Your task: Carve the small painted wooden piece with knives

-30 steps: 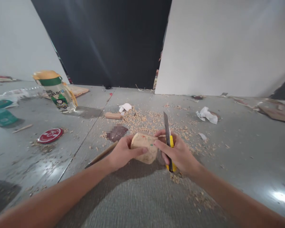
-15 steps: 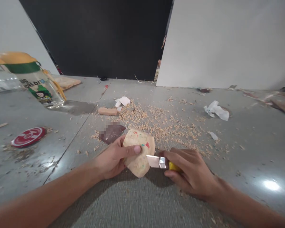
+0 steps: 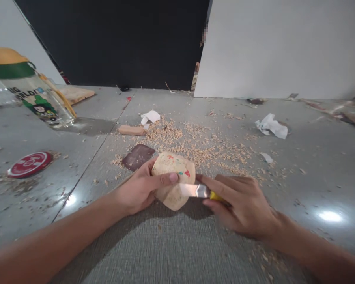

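Note:
My left hand (image 3: 142, 187) is closed on a pale carved wooden piece (image 3: 174, 167) marked with red and green spots, its thumb pressed on the face and its other fingers behind. In my right hand (image 3: 242, 203) is a utility knife (image 3: 217, 196) with a yellow handle. Its broad metal blade (image 3: 189, 190) lies across the right side of the wooden piece, pointing left toward my left thumb. Whether the edge bites into the wood I cannot tell. Behind my left hand a dark brown sheet (image 3: 138, 157), perhaps sandpaper, lies flat.
Wood shavings (image 3: 207, 152) cover the grey table (image 3: 130, 248). Beyond lie a small wooden block (image 3: 132, 130) and crumpled white paper (image 3: 272, 127). A drink bottle (image 3: 44, 94) stands at the left, behind a round red lid (image 3: 30, 164). Dark and white panels (image 3: 272, 47) rise at the back.
The knife blade has moved left, further over the wooden piece. The wooden piece has tilted slightly in my left hand. The whole view has shifted a little.

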Demonstrator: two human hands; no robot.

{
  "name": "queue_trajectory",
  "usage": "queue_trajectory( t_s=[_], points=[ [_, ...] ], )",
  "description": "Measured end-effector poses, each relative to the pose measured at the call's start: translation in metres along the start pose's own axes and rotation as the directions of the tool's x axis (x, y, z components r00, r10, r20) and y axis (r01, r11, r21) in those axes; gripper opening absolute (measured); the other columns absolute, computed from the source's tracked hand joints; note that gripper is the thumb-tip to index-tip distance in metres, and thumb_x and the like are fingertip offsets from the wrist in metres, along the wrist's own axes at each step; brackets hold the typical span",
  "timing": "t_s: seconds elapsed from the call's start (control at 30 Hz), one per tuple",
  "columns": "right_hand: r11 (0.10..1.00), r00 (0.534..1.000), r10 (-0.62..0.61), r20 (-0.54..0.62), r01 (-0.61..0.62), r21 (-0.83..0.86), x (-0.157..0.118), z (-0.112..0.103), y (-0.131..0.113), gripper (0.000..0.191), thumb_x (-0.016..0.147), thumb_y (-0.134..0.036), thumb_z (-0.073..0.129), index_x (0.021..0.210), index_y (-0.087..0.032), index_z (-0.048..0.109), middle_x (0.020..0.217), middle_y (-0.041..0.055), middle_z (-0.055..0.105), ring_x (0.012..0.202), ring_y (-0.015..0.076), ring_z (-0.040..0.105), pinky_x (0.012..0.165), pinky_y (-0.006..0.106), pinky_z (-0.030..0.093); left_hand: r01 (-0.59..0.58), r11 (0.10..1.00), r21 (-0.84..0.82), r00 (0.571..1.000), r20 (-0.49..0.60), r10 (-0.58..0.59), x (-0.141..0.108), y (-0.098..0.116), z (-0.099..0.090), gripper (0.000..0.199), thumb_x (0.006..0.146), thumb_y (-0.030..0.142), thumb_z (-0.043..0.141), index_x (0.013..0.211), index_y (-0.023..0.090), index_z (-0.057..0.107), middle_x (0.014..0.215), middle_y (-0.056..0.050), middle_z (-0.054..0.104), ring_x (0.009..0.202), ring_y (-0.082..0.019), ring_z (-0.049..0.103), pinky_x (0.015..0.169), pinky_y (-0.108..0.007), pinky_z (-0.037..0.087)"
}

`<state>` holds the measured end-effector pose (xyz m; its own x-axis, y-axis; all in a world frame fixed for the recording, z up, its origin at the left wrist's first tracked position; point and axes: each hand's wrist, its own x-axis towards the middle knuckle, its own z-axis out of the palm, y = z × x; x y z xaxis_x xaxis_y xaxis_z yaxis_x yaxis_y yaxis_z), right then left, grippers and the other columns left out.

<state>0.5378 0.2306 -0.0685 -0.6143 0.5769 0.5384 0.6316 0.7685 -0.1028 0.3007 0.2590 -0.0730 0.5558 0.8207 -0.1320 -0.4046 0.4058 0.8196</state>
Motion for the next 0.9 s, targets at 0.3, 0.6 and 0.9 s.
queue_trajectory(
  t_s=[0.3,0.6,0.9],
  points=[
    [0.991,0.993,0.106,0.047,-0.109,0.080,0.003,-0.009,0.004,0.030,0.098,-0.031,0.045,0.123,-0.018,0.056,0.072,-0.0010,0.064,0.055,0.0115,0.057,0.051,0.026,0.041,-0.017,1.000,-0.026,0.999,-0.040,0.016,-0.001,-0.003,0.000,0.031,0.074,0.023,0.078,0.101,0.014,0.066,0.091,-0.008,0.072,0.077,-0.018,0.069,0.066,-0.024,0.055],
    [0.997,0.992,0.018,0.122,-0.028,0.078,0.003,-0.008,-0.010,0.025,0.098,-0.037,0.048,0.108,-0.020,0.062,0.071,-0.0017,0.065,0.054,0.0113,0.057,0.051,0.028,0.036,-0.028,1.000,-0.002,0.997,-0.078,0.028,-0.001,-0.002,0.004,0.032,0.074,0.022,0.078,0.101,0.014,0.063,0.089,-0.008,0.071,0.072,-0.019,0.068,0.064,-0.027,0.056],
    [0.988,0.991,0.125,-0.043,-0.128,-0.091,0.006,-0.013,0.012,0.026,0.098,-0.034,0.046,0.107,-0.018,0.065,0.069,0.0013,0.068,0.051,0.0122,0.057,0.048,0.026,0.038,-0.021,0.998,-0.058,0.995,-0.097,0.016,-0.004,0.000,0.004,0.039,0.066,0.024,0.085,0.097,0.014,0.063,0.086,-0.006,0.071,0.070,-0.015,0.066,0.064,-0.023,0.055]
  ],
)
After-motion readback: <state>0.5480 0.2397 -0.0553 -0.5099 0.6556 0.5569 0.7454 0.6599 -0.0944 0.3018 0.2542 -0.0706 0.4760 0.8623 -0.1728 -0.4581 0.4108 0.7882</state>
